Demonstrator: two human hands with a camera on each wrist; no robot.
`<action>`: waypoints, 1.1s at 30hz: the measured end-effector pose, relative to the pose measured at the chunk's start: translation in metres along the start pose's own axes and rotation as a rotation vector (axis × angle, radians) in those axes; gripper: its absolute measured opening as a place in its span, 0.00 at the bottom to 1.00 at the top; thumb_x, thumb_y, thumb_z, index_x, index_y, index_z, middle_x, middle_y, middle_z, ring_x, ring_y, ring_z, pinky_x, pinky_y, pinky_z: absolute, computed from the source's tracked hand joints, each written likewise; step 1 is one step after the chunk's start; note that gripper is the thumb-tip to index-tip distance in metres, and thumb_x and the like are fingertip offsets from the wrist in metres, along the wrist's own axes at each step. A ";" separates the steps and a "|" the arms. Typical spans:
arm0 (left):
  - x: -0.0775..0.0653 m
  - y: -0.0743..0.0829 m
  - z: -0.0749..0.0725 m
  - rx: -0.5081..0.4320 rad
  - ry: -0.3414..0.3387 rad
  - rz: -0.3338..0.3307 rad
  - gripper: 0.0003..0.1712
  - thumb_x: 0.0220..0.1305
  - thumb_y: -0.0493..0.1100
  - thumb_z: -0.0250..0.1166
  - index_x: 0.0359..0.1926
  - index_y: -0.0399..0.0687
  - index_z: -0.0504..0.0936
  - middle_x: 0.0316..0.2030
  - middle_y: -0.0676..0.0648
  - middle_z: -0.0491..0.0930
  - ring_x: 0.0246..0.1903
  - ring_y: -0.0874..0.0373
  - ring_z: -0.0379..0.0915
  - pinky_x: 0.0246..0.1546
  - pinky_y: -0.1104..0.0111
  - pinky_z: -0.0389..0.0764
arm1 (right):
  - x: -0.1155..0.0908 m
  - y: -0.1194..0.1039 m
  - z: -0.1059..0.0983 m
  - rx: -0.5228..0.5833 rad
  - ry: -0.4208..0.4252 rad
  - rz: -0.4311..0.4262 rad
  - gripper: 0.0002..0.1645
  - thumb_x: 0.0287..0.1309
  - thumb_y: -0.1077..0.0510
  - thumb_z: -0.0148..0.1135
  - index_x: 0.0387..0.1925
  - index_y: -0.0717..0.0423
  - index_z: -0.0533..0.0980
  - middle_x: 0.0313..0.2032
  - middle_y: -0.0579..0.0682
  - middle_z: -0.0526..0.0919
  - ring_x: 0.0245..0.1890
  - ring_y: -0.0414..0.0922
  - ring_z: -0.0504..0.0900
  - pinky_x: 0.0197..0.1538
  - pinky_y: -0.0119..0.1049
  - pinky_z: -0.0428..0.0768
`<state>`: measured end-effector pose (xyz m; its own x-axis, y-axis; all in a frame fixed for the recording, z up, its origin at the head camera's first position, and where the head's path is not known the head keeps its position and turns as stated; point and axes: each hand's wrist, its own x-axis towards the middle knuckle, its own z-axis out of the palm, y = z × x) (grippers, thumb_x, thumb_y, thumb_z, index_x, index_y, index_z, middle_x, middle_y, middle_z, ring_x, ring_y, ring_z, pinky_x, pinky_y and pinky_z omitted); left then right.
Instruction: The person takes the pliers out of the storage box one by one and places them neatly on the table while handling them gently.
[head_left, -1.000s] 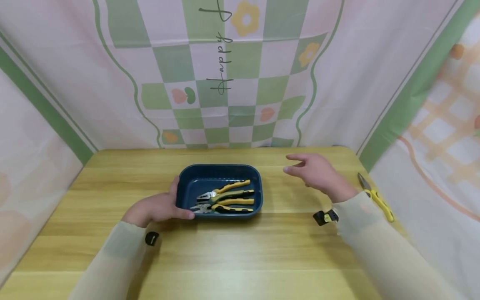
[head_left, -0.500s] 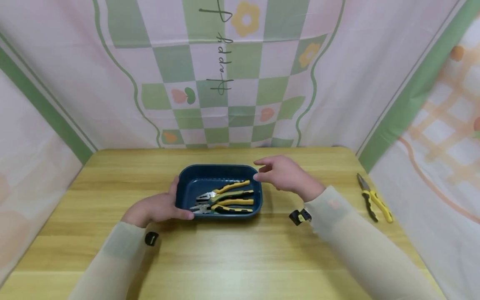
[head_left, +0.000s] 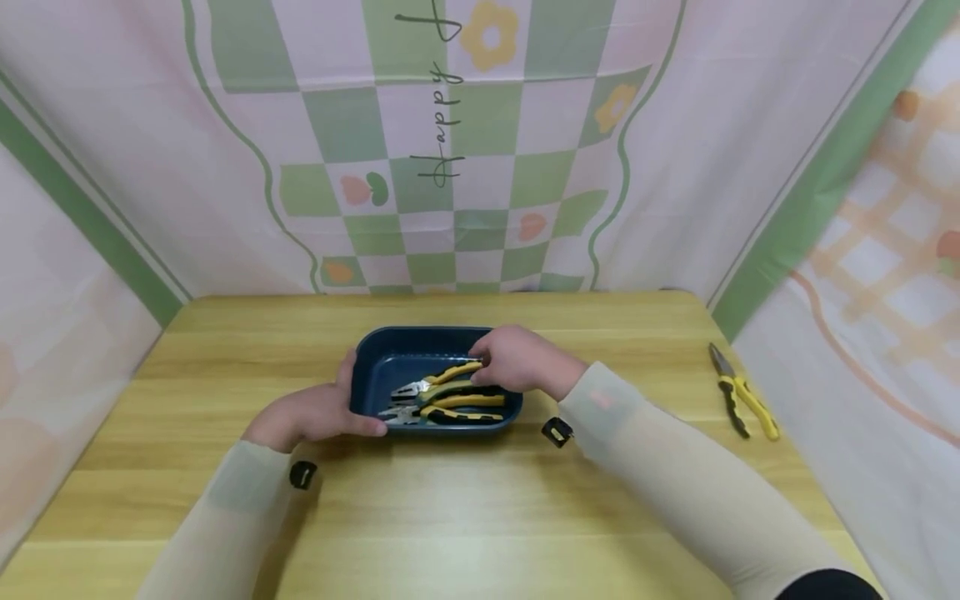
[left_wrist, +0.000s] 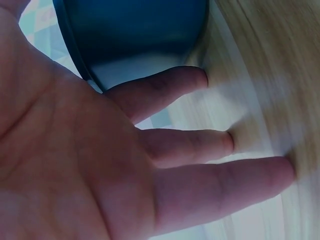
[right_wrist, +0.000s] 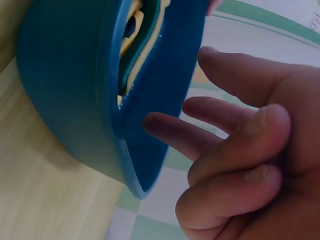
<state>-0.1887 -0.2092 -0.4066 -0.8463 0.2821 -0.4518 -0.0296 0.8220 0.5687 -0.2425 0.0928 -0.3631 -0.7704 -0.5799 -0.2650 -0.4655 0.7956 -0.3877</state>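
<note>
A dark blue rectangular tray (head_left: 416,340) on the wooden table holds two pairs of pliers (head_left: 450,402), jaws to the left, with yellow, green and black handles. My left hand (head_left: 315,415) spans the tray's left end, its thumb at the front rim; the left wrist view shows straight, spread fingers (left_wrist: 220,190) beside the tray wall. Over the tray's right rim reaches my right hand (head_left: 517,360), fingertips right at the upper pliers' handle ends. In the right wrist view, thumb and forefinger stand apart with nothing between them, the other fingers bent.
Long-nose pliers (head_left: 738,392) with yellow and black handles lie spread near the table's right edge. The wooden table (head_left: 450,517) stretches in front of the tray. Patterned cloth (head_left: 487,167) hangs behind the table and at both sides.
My right hand has moved left, from near the long-nose pliers to the tray, and now dips over its right rim. The left hand and tray have stayed in place.
</note>
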 end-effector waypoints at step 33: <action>0.002 -0.002 -0.001 -0.033 0.005 0.034 0.81 0.51 0.69 0.73 0.75 0.39 0.21 0.70 0.25 0.56 0.59 0.39 0.66 0.62 0.45 0.63 | 0.024 -0.020 0.029 -0.442 -0.129 -0.099 0.14 0.66 0.52 0.65 0.23 0.46 0.79 0.21 0.41 0.78 0.23 0.42 0.73 0.32 0.38 0.76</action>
<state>-0.1904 -0.2110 -0.4080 -0.8500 0.3071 -0.4280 -0.0179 0.7952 0.6061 -0.2388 0.0579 -0.3869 -0.6657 -0.6513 -0.3643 -0.6963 0.7177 -0.0107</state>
